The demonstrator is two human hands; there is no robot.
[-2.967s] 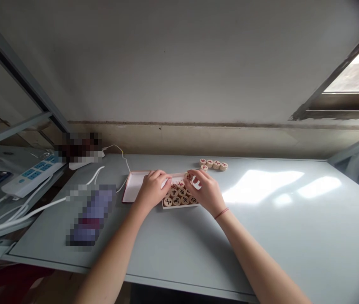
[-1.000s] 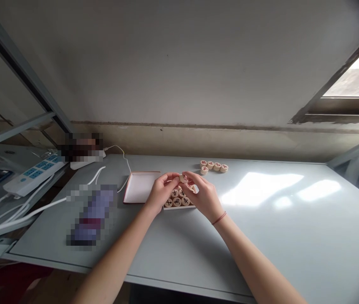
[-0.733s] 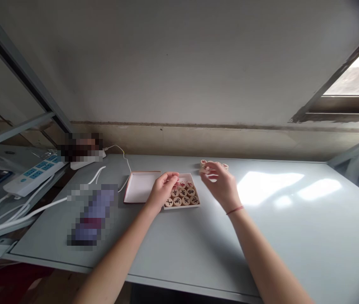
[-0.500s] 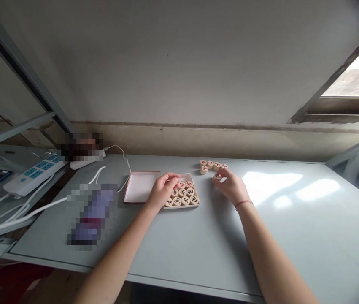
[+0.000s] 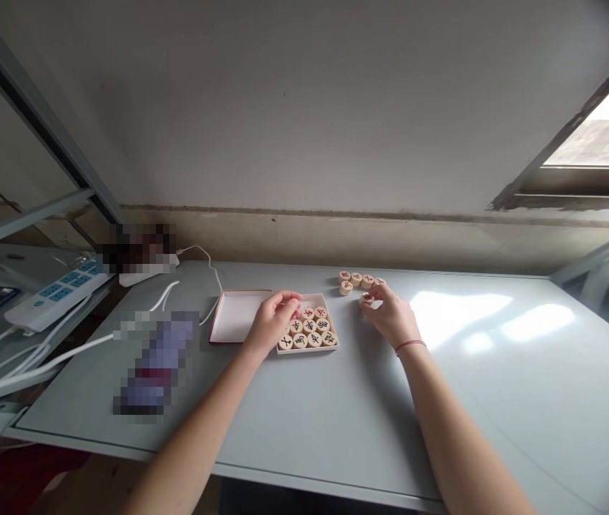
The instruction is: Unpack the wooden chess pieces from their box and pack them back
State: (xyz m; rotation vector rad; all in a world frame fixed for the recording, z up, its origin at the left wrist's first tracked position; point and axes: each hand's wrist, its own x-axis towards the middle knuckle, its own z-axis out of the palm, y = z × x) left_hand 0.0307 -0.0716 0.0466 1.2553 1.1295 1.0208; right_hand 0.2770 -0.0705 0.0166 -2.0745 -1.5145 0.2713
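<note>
A shallow white box (image 5: 333,345) on the grey table (image 5: 336,422) holds several round wooden chess pieces (image 5: 309,330) marked in red and black. My left hand (image 5: 273,317) lies over the box's left side, fingers curled round its far left edge. My right hand (image 5: 391,312) is to the right of the box, and its fingertips pinch one wooden piece (image 5: 367,298) down at the tabletop. Just beyond it, several more pieces (image 5: 358,280) sit in a row on the table.
The box's lid (image 5: 233,315) lies open-side up to the left of the box. White cables (image 5: 167,293) and a blurred object (image 5: 154,361) lie at the table's left. A power strip (image 5: 54,293) sits on a metal shelf at the far left. The wall runs along the table's back edge.
My right hand left the box with one piece and moved right, down to the table by the row of pieces. My left hand stayed on the box.
</note>
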